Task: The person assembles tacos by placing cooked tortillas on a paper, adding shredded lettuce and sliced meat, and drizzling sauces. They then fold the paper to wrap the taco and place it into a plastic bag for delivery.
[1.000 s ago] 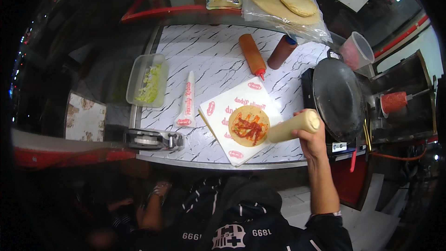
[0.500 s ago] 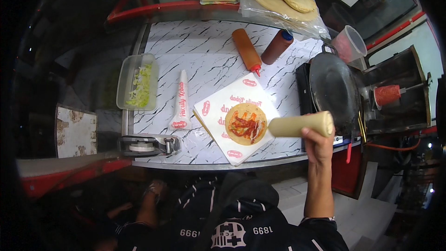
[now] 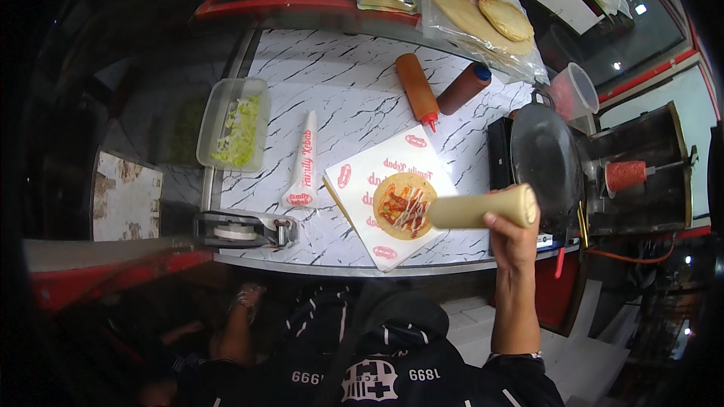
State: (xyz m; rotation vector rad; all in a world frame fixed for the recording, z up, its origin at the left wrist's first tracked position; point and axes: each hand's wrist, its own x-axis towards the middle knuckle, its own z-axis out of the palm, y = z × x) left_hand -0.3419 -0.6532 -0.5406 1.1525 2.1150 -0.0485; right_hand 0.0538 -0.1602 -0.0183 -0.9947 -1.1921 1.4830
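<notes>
My right hand (image 3: 514, 240) is wrapped round a pale cream squeeze bottle (image 3: 483, 209), which it holds tilted almost flat with the nozzle end pointing left. That end hangs over the right side of a round flatbread (image 3: 383, 218) and hides part of it. Meat strips with red and orange sauce (image 3: 398, 207) lie on the bread, crossed by thin white lines of sauce. Under the bread is a stack of printed white paper sheets (image 3: 354, 197), set at an angle. Below the counter's front edge, my left hand (image 3: 249, 298) is in dim light, its fingers unclear.
Left on the counter are a tub of shredded lettuce (image 3: 240, 132), a paper cone sleeve (image 3: 305, 162) and a tape dispenser (image 3: 245, 231). An orange bottle (image 3: 416, 89) and a dark red bottle (image 3: 464, 89) lie behind. A black griddle (image 3: 544, 147) stands right; bagged flatbreads (image 3: 483, 19) sit above.
The bottle's nozzle end has moved slightly left, farther over the flatbread. More white sauce lines show on the meat. The whole view has shifted a little.
</notes>
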